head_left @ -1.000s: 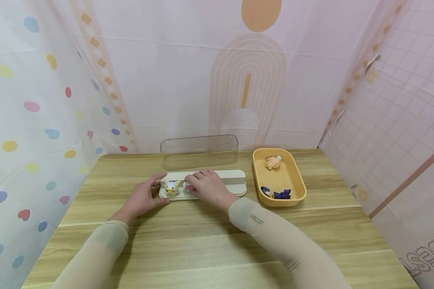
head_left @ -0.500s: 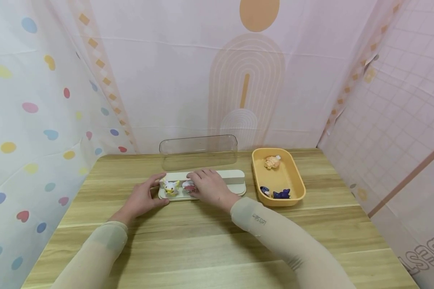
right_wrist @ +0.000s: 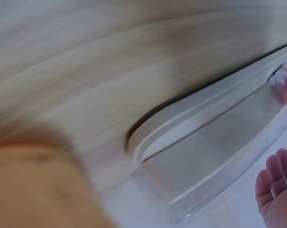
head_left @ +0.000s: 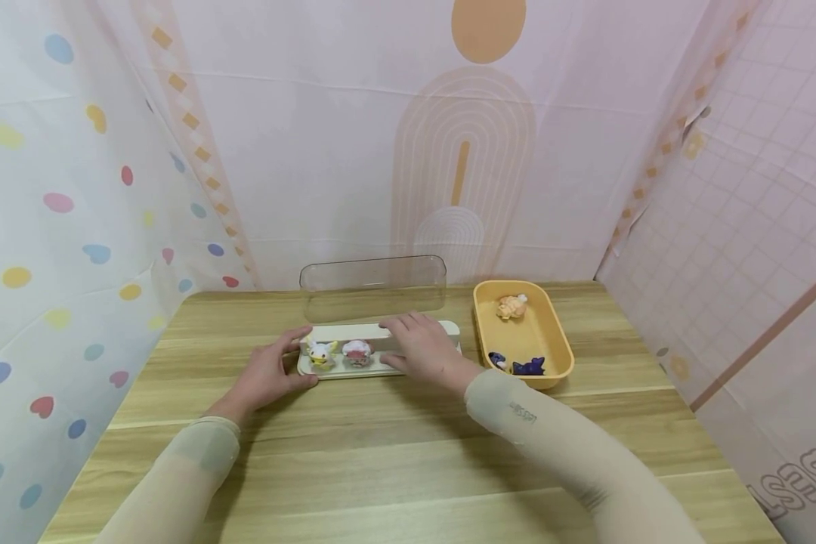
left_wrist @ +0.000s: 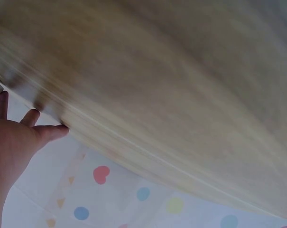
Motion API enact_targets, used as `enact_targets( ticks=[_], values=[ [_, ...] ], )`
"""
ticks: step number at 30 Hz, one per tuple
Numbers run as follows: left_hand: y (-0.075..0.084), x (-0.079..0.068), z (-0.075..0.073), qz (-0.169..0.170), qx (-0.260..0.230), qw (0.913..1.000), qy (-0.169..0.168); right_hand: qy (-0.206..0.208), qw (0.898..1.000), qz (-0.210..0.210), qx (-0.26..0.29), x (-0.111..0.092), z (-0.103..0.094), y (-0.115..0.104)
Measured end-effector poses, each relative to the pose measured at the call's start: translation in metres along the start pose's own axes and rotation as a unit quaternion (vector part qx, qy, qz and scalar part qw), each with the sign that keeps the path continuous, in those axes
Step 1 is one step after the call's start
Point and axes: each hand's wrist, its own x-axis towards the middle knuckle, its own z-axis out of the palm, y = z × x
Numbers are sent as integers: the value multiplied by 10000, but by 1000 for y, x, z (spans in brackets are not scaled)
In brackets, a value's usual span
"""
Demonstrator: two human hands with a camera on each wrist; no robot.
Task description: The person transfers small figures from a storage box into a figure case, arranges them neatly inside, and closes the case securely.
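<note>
Well, on that counter [head_left: 381,461], the cream stand [head_left: 345,332] could slide if the left hand [head_left: 267,370], fingers spread against its end, pushed too hard. Released, the right hand [head_left: 423,352] hangs over it; just left of those fingers, the pink-and-white figure [head_left: 357,353] sits upright, rounded and pale on top.

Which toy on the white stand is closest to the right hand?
The pink-and-white figurine: it is between the right hand and the yellow-and-white figurine, which is beside the left hand.
</note>
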Motion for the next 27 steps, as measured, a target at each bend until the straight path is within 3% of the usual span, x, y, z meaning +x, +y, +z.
enact_targets(
  ticks=[8, 17, 23, 27],
  values=[
    [-1, 1, 1, -14, -39, 10000, -18, 443, 9987, 212, 132, -29, -20, 39],
    [0, 1, 1, -1, -44, 10000, -16, 719, 9894, 1199, 398, -70, -53, 93],
    [-1, -1, -1, -37, -45, 10000, -42, 859, 9741, 1942, 778, -92, -67, 133],
    [0, -2, -1, -31, -103, 9999, -21, 793, 9558, 2606, 1110, -101, -78, 157]
  ],
)
